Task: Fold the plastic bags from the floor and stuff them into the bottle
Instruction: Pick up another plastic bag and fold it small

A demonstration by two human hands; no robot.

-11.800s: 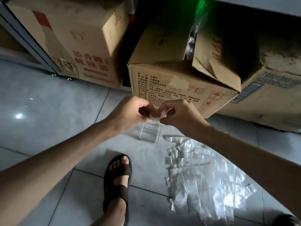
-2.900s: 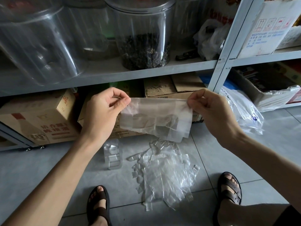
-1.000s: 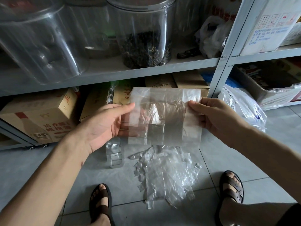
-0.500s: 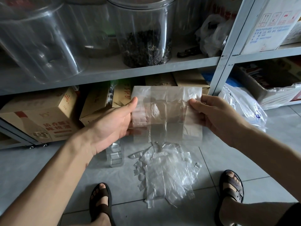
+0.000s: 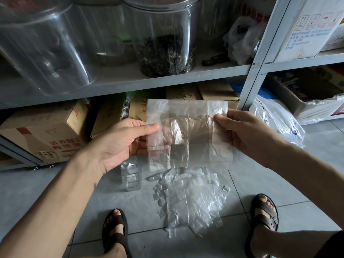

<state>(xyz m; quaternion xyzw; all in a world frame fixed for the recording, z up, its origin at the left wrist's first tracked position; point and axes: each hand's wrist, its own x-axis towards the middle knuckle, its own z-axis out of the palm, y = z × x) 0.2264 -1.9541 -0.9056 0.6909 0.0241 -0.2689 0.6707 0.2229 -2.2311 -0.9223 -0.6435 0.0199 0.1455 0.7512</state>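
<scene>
On the shelf (image 5: pixel 111 86), the jar (image 5: pixel 167 43) holds dark dried bits. The clear bottle (image 5: pixel 130 175) stands on the floor (image 5: pixel 279 183) left of the pile (image 5: pixel 191 198), its top hidden behind your left grip (image 5: pixel 121 142), contents unclear. Your left grip and right grip (image 5: pixel 243 131) each pinch a side of the bag (image 5: pixel 188 131): clear, crease-lined, spread flat above the pile.

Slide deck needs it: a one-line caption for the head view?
A clear plastic bag spread between left hand and right hand, above the bag pile and bottle on the floor.
</scene>
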